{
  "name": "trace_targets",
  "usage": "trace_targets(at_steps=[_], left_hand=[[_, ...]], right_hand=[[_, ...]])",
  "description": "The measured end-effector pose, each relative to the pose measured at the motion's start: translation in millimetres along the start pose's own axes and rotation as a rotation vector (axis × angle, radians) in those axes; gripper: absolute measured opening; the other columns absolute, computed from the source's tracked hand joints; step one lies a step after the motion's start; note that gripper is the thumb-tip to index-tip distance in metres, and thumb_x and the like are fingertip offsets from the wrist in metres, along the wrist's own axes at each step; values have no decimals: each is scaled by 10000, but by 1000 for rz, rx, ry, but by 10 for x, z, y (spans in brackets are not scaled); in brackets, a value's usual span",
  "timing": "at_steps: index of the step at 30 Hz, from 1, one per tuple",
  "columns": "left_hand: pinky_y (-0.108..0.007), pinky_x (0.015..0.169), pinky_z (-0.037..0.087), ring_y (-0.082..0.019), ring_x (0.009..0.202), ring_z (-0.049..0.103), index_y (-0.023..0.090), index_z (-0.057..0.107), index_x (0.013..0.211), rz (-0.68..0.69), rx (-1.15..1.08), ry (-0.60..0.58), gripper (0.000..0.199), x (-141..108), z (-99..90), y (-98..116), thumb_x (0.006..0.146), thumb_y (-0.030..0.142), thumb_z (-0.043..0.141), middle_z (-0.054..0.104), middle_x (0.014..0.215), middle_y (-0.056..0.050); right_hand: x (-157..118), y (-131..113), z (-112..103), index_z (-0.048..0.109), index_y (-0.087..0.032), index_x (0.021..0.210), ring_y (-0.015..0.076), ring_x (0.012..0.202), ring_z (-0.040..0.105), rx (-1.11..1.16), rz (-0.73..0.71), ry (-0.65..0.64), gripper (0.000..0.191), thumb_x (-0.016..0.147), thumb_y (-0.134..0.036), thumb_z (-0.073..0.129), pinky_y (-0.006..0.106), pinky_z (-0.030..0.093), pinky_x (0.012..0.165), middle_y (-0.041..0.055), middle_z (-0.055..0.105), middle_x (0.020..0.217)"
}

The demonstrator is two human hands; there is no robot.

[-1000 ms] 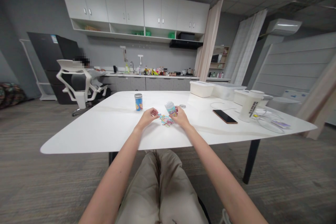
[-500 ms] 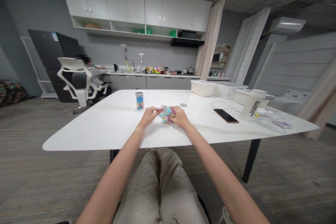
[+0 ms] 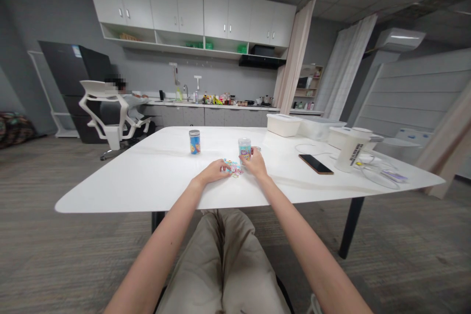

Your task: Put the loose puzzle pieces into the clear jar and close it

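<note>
My right hand (image 3: 256, 164) is wrapped around a clear jar (image 3: 243, 145) with a colourful label, which stands upright on the white table (image 3: 140, 176). A heap of small colourful pieces (image 3: 234, 169) lies in front of the jar; their exact kind is too small to make out. At the left side of this heap rests my left hand (image 3: 214, 171), fingers apart and touching the pieces. Further left stands a blue jar (image 3: 195, 143) with a grey lid. A loose round lid (image 3: 258, 149) lies behind my right hand, partly hidden.
To the right lie a phone (image 3: 315, 164) and some cables, with a whitish cup (image 3: 351, 151) beside them. Lidded storage boxes (image 3: 283, 126) stand along the back right of the table. Beyond the table, a person sits in a white-framed chair (image 3: 110, 117).
The clear jar has gone from tilted over the heap to upright behind it, still in my right hand. My left hand has left the jar's mouth and come down to the pieces.
</note>
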State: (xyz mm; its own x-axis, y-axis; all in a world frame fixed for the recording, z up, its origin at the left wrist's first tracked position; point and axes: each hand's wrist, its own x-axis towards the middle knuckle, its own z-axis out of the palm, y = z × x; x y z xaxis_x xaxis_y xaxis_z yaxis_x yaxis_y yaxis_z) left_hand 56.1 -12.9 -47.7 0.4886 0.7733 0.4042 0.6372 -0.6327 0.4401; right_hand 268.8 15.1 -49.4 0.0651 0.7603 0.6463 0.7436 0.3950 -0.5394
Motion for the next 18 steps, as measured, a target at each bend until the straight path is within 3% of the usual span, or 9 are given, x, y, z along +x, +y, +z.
trace_targets(at_steps=[5,15,18], left_hand=[[-277,772,468,-178,797,572,210,717,1048,37,65,-49,298,16,63,-15,819,363,601,624,889,-46],[-293,753,467,-164,756,550,160,649,802,54,-21,39,116,51,124,-40,822,260,593,561,820,-34],[-299,757,472,-161,760,559,169,616,790,46,-60,153,146,72,84,-18,879,242,526,555,819,-31]], right_hand=[[-8,-32,-12,522,-184,1101,239,978,603,11,37,-20,455,746,-424,677,347,460,837,97,643,1033],[-17,-43,-9,511,-176,1121,242,971,614,25,22,-76,477,737,-390,696,357,467,843,102,652,1053],[-16,-37,-1,517,-175,1116,240,967,612,30,5,-76,475,732,-386,701,355,471,836,98,649,1045]])
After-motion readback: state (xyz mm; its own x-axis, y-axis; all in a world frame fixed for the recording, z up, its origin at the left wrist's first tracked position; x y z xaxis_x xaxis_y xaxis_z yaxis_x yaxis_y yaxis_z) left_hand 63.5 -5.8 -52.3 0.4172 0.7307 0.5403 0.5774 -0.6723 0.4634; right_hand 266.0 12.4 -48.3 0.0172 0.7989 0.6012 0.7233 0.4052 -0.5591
